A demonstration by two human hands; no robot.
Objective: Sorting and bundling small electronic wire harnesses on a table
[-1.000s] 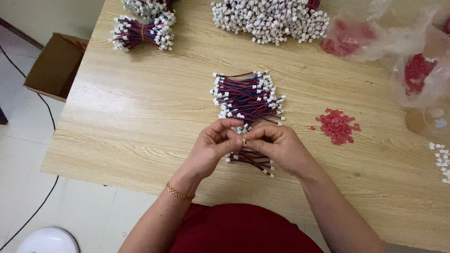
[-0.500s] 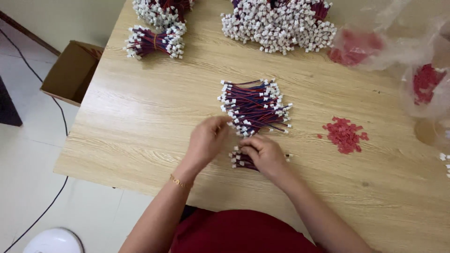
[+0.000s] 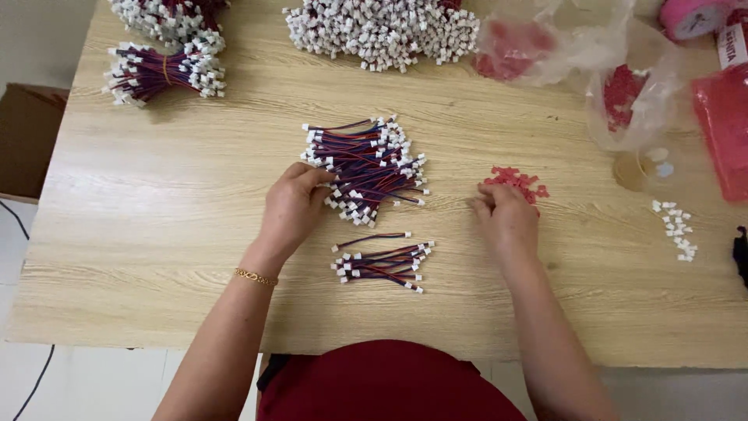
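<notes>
My left hand rests on the wooden table, its fingertips touching the left edge of a loose pile of short red, blue and black wires with white connectors. My right hand lies with curled fingers at a small heap of red plastic pieces; whether it pinches one cannot be seen. A smaller bunch of the same wires lies on the table between my forearms, untouched.
A tied wire bundle and a large heap of white connectors lie at the back. Clear bags with red pieces sit at the back right, a few loose white connectors at right. A cardboard box stands on the floor at left.
My hands were together over the small bunch. They have parted: the left went up to the big wire pile, the right moved right to the red pieces. The small bunch lies free.
</notes>
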